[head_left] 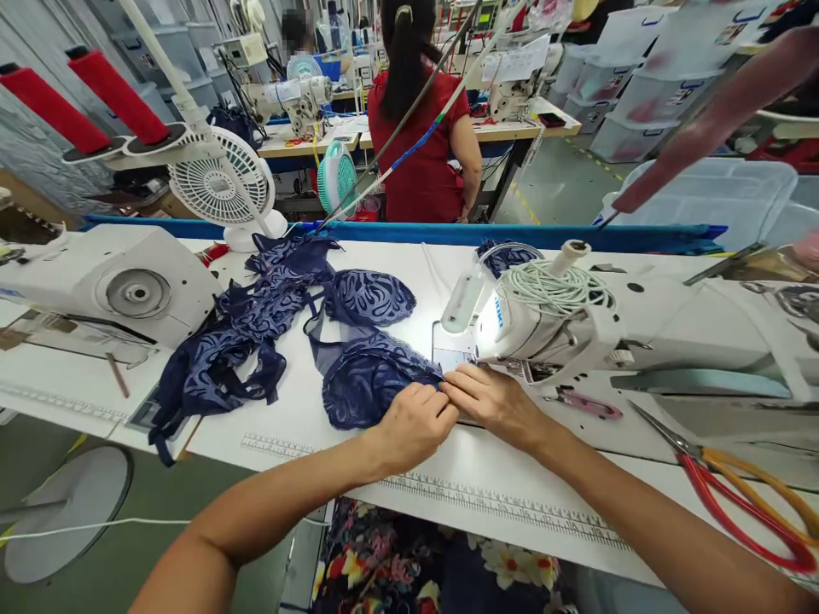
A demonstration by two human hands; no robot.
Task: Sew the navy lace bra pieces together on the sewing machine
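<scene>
Red thread cones point(119, 95): two, tilted, side by side on a stand.
Left sewing machine point(106, 281): white, on the white table point(287, 414), round dial facing the worker.
White fan point(221, 183): upright at the far side of the table, behind the garment pile.
Garment pile point(256, 315): navy, patterned pieces heaped loosely, one strap hanging over the near edge of the table.
Navy bra point(371, 384): lying just right of the garment pile; one cup farther off, the other directly left of and beyond the left hand, its narrow right end reaching the fingers of both hands.
Left hand point(419, 426): fingers curled in and clamped on the right end of the navy bra.
Co-worker point(415, 136): in a red top, back turned, well beyond the table.
Small lamp point(461, 303): lit, beside the right machine's head.
Right hand point(492, 405): fingers together, tips at the same end of the navy bra, touching the left hand; cannot tell whether they pinch the cloth.
Right machine point(678, 324): white, head just beyond the right hand.
Pale green cord point(556, 290): coiled on top of the right machine.
Pink snips point(592, 404): lying right of the right hand.
Scissors point(729, 482): red and orange handles, beyond the right forearm.
</scene>
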